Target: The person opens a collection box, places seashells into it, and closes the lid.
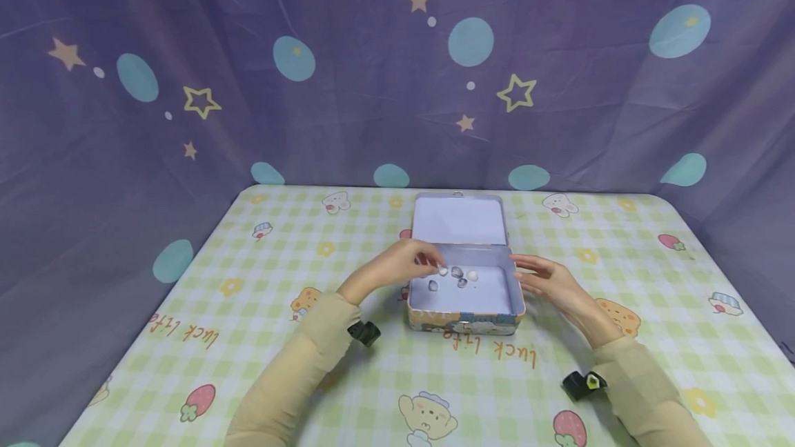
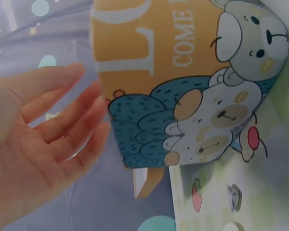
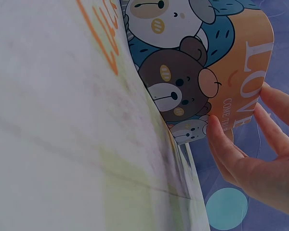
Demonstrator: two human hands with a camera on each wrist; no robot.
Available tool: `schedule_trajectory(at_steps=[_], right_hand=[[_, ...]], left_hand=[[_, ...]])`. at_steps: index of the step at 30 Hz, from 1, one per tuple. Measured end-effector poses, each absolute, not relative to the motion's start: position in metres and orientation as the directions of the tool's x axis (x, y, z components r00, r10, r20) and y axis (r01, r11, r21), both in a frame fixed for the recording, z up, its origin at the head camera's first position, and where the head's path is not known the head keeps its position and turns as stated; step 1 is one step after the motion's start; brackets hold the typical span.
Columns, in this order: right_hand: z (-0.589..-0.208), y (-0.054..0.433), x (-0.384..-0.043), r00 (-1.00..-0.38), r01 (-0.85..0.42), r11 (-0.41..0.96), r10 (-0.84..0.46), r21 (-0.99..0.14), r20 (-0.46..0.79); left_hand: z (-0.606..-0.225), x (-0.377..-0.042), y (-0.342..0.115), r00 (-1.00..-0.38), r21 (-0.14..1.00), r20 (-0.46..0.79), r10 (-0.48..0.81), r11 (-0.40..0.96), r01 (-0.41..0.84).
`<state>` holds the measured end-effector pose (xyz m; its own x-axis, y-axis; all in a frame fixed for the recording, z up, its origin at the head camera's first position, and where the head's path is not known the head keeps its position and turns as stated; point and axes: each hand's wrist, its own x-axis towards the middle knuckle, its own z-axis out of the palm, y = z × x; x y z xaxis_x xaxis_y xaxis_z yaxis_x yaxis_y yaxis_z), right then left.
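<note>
A hinged tin box (image 1: 462,323) with bear pictures on its sides stands with its lid (image 1: 459,221) raised at the back. On its floor lie several small shell-like pieces, among them a dark one (image 1: 457,272) and a pale one (image 1: 473,276). My left hand (image 1: 400,264) reaches over the left wall, fingertips right at a whitish piece (image 1: 443,271). In the left wrist view, the left hand (image 2: 48,125) has its fingers loosely spread, some tips hidden behind the tin. My right hand (image 1: 553,285) rests its extended fingertips (image 3: 216,126) against the tin's right side.
A green-checked tablecloth (image 1: 261,336) with cartoon prints covers the table beneath the box. Behind it hangs a purple curtain (image 1: 373,123) with stars and ovals. Black wrist devices, one at the left (image 1: 364,333) and one at the right (image 1: 584,385), sit by the sleeves.
</note>
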<state>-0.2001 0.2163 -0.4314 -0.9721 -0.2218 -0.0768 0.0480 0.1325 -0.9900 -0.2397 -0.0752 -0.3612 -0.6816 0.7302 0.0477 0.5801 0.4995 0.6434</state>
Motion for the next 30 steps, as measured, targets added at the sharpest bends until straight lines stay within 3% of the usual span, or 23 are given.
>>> schedule_trajectory(at_steps=[14, 30], right_hand=[[-0.431, 0.217, -0.200, -0.972, 0.049, 0.134, -0.224, -0.990, -0.079], [-0.430, 0.216, -0.199, -0.969, 0.052, 0.122, -0.232, -0.991, -0.079]], left_hand=[[-0.364, -0.226, -0.113, -0.761, 0.670, 0.180, 0.623, 0.489, 0.558], [-0.382, -0.230, -0.146, -0.832, 0.712, 0.136, 0.539, 0.531, 0.460]])
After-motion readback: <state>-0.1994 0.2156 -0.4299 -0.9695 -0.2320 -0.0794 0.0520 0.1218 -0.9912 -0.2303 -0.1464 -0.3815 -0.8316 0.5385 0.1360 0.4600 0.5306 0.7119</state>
